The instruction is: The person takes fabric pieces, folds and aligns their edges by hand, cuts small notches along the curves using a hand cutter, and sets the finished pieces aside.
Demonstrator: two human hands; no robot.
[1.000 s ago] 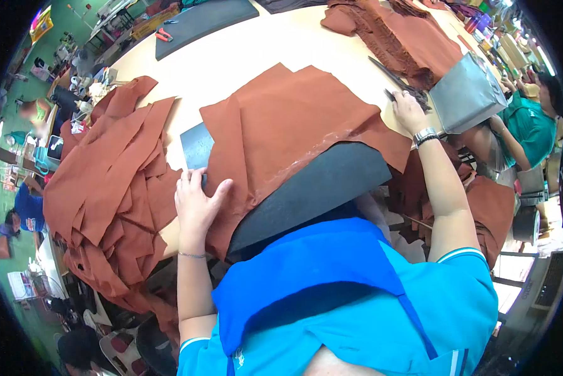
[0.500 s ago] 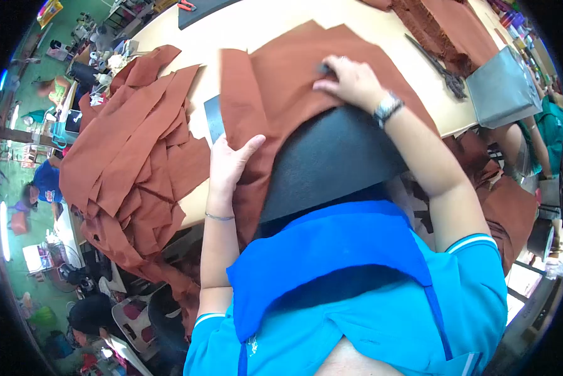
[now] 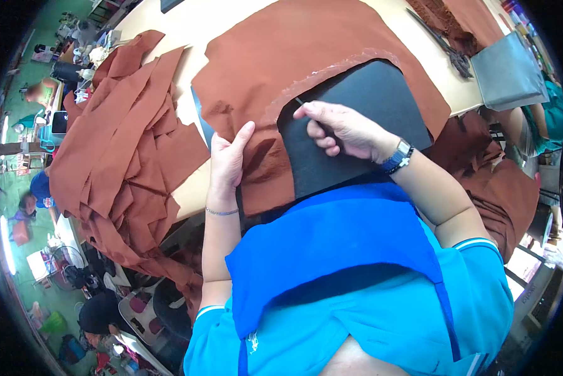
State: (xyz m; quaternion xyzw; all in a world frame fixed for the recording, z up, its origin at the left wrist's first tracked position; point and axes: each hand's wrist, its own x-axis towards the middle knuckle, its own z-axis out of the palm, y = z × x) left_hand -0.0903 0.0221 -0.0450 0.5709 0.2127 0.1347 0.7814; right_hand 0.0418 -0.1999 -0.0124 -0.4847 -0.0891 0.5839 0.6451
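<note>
A large piece of reddish-brown leather (image 3: 294,37) lies over a black board (image 3: 369,94), its curved inner edge marked by a rough whitish band. My left hand (image 3: 227,156) grips the leather's near left part, thumb on top and fingers hidden underneath. The leather is wrinkled beside that thumb, and a flap hangs toward me. Above the black board, my right hand (image 3: 347,130) is closed around a thin dark tool (image 3: 299,100), whose tip points at the curved edge. Most of the tool is hidden in my fingers, so its kind is unclear.
A heap of brown leather pieces (image 3: 125,131) lies on the table's left, spilling over the edge. Long dark shears (image 3: 441,44) and a grey block-like box (image 3: 509,72) are at the right. More leather (image 3: 497,194) hangs below. Other people are at the left and right.
The leather now lies spread farther across the table, its whitish-edged curve exposed. My right hand has come back toward me, off the leather. My left hand keeps its hold.
</note>
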